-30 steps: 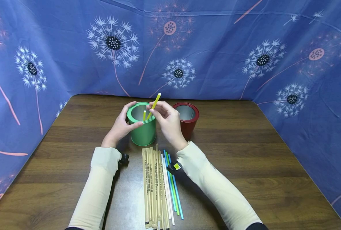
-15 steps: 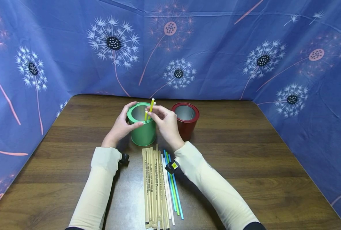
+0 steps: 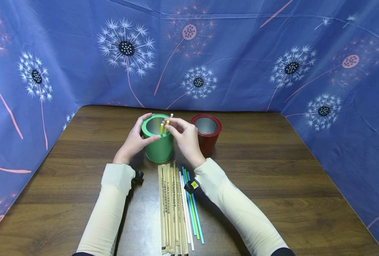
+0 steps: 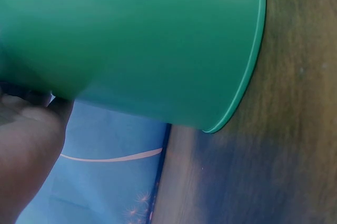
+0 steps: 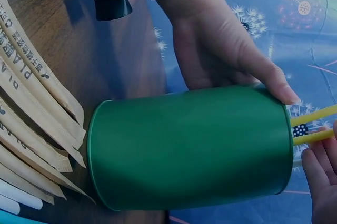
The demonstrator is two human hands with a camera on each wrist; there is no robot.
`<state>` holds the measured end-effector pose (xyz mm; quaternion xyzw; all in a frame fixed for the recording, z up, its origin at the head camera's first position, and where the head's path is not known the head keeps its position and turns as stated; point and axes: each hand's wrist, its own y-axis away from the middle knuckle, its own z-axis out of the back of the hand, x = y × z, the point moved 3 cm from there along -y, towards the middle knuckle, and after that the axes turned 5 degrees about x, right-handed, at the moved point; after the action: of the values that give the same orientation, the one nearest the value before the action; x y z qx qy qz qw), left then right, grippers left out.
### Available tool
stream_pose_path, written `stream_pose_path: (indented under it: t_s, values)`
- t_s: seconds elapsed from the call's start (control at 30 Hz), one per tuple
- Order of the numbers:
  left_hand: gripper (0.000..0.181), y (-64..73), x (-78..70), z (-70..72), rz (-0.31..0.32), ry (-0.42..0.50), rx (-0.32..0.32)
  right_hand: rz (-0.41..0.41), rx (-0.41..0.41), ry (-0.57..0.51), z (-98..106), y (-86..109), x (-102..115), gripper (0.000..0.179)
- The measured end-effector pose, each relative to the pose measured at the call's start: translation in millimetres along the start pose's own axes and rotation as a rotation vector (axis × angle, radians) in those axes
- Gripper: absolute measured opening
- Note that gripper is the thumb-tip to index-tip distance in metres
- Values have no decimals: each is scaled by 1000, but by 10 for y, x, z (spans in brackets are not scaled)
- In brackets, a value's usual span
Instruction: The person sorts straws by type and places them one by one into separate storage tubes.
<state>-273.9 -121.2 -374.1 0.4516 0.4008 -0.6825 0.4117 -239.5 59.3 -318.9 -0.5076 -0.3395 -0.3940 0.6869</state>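
My left hand (image 3: 132, 139) grips the rim of an upright green can (image 3: 159, 150), thumb at the near side and fingers at the far left. Inside the can's right part stands a yellow straw (image 3: 161, 128), and a white straw tip (image 3: 171, 115) pokes up behind. Between thumb and fingertips, my right hand (image 3: 186, 137) pinches a second yellow straw (image 5: 316, 137) low in the can's opening. In the left wrist view the can's green wall (image 4: 142, 40) hides most of the hand. The straws' lower ends are hidden inside the can.
A red can (image 3: 207, 142) stands just right of the green one. Paper-wrapped straws (image 3: 170, 209) lie in front, beside bare white, blue and green straws (image 3: 194, 213). A blue dandelion-print cloth (image 3: 234, 71) hangs behind the wooden table (image 3: 272, 170).
The pinched yellow straw has sunk lower into the green can, and my right hand has shifted slightly left. The white straw tip has come into view. My left hand has stayed in place.
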Motion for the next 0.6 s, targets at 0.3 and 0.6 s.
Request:
stream_pose_path:
  t_s: [0.3,0.6]
  values:
    - [84,57,-141,-9,-8,-3,0,37,-46,-30,122,58,69,21]
    - [84,-4,26,6,-32,-7,-22,53,-49,-64,222,192,107,22]
